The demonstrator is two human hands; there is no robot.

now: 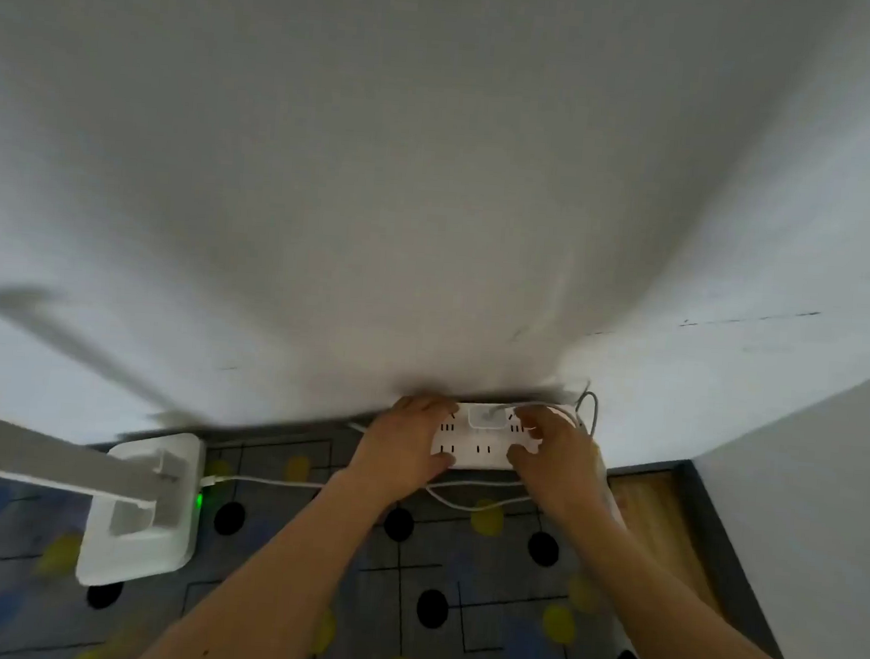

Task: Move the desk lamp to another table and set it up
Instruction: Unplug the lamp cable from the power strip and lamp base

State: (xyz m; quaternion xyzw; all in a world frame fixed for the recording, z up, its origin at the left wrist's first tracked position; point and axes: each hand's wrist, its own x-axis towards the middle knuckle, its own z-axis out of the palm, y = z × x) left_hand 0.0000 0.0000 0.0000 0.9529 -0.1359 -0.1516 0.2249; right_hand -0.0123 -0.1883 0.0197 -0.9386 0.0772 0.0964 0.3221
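While both hands work at the far edge of the patterned surface, the scene reads as follows.

Surface: a dark cloth [405, 584] with black and yellow dots and thin line squares; its far edge meets a white wall [433, 175].
Power strip: white power strip [481, 448], flat at the far edge, touching the wall line.
Plug: a white adapter plug [484, 416] sits in the strip's rear socket row, between the two hands.
Left hand: left hand [404, 450] lies on the strip's left end, fingers curled over it, clamped on the strip.
Right hand: right hand [555, 453] grips the strip's right end, fingertips beside the plug; closed on the strip.
Desk lamp: white desk lamp [142, 504], base standing near the left edge of the cloth, well apart from the hands; its arm extends left out of view; a green light glows at the base edge.
Cable: white cable [268, 481] runs from the lamp base toward the strip, partly hidden under the left forearm.
Image quality: motion blur; socket details unclear.
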